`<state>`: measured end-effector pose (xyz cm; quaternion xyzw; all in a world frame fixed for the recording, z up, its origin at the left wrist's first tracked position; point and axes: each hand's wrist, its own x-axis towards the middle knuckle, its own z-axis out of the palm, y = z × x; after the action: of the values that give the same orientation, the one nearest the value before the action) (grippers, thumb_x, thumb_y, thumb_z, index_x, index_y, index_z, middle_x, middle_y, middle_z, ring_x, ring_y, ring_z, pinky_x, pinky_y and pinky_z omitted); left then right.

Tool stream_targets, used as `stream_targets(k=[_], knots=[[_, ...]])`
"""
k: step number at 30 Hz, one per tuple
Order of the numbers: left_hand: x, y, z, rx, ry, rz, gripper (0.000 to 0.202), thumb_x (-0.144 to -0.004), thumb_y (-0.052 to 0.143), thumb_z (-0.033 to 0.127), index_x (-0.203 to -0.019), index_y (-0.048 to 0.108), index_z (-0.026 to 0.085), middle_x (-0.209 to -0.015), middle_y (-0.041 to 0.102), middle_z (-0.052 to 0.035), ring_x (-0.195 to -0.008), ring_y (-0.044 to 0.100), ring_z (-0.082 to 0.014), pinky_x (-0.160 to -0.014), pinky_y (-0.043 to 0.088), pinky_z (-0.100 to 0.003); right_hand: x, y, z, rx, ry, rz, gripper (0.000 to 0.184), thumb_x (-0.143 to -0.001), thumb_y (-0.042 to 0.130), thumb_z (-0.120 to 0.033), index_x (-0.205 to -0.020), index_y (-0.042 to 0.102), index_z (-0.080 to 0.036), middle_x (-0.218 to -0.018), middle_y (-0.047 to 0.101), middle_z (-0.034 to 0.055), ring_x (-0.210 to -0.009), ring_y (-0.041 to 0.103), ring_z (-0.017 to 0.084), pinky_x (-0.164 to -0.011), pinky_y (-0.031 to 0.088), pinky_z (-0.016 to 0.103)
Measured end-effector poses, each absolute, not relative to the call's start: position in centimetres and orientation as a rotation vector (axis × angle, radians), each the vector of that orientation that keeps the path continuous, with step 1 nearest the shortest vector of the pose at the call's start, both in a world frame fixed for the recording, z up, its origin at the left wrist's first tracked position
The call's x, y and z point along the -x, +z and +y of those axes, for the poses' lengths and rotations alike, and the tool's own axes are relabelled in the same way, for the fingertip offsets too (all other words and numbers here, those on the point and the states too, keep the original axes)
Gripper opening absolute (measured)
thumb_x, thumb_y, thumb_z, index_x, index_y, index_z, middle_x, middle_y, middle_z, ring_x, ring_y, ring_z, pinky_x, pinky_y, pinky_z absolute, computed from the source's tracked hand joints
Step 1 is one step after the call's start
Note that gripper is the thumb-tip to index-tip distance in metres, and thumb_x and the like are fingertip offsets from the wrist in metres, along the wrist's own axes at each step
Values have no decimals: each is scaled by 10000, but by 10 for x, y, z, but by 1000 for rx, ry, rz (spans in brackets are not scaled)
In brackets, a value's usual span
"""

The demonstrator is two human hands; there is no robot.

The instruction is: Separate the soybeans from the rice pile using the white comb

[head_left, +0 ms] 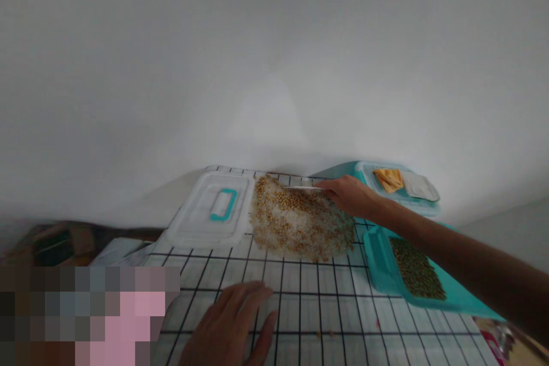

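Observation:
A heap of mixed grains, yellowish beans among white rice [295, 220], lies spread on a white cloth with a black grid [309, 309]. My right hand [349, 194] reaches to the far right edge of the heap, fingers curled round a thin white strip-like thing [302, 189] lying along the heap's far side. My left hand [234, 326] rests flat on the cloth near me, fingers stretched out, holding nothing.
A clear lid with a teal handle [210, 211] lies left of the heap. A teal tray of dark green beans [414, 274] sits on the right, a teal box with packets [398, 183] behind it. A white wall rises close behind. Clutter lies at the left.

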<state>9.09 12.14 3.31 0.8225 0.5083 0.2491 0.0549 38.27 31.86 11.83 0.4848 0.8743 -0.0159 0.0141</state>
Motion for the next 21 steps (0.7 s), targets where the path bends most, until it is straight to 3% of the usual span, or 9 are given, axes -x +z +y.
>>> stream_targets(k=[4,7,12,14,17,19,21], knots=[[-122,82,139,-2315,800,1576,270,-951,536,307,-1220,536,282,-1214,659,-38,-1130,627,-215,-963,550,-420,-387,122,310,-1543,-92,2733,378,-962,420,-184,-1201,705,-251,-919,773,60,-772,694,156,-674,418,263],[-142,106,182,-2265,968,1548,343,-948,548,296,-1284,498,251,-1273,623,-60,-1211,566,-220,-1063,468,-423,-392,126,312,-1601,-37,2747,395,-962,412,-186,-1236,691,-240,-982,772,74,-832,700,173,-716,432,275],[-170,126,292,-2371,852,1562,578,-912,581,263,-1423,367,98,-1423,508,-186,-1312,484,-271,-1095,400,-406,-398,140,333,-1607,6,2766,392,-966,421,-212,-1259,681,-218,-1082,757,93,-894,695,175,-762,441,269],[-179,130,330,-2431,739,1481,545,-893,607,261,-1394,444,122,-1354,582,-176,-1233,554,-266,-1032,434,-383,-400,144,345,-1580,1,2767,376,-962,435,-222,-1231,697,-217,-1031,766,86,-856,691,165,-731,431,257],[-187,130,365,-2527,495,1318,239,-894,598,287,-1097,683,193,-1062,730,-95,-964,665,-221,-866,475,-321,-402,145,361,-1534,-23,2760,348,-943,463,-221,-1168,728,-220,-971,772,71,-820,682,155,-705,415,248],[-187,128,377,-2569,385,1258,196,-910,559,289,-968,722,195,-924,741,-77,-847,665,-200,-793,462,-297,-403,143,368,-1507,-43,2754,332,-932,474,-212,-1125,745,-219,-969,771,66,-828,678,154,-712,411,247],[-184,124,383,-2596,329,1226,228,-927,521,286,-956,729,198,-899,739,-75,-817,655,-191,-765,443,-288,-403,139,374,-1490,-65,2746,321,-925,481,-203,-1095,752,-215,-964,770,66,-833,676,156,-713,409,247]])
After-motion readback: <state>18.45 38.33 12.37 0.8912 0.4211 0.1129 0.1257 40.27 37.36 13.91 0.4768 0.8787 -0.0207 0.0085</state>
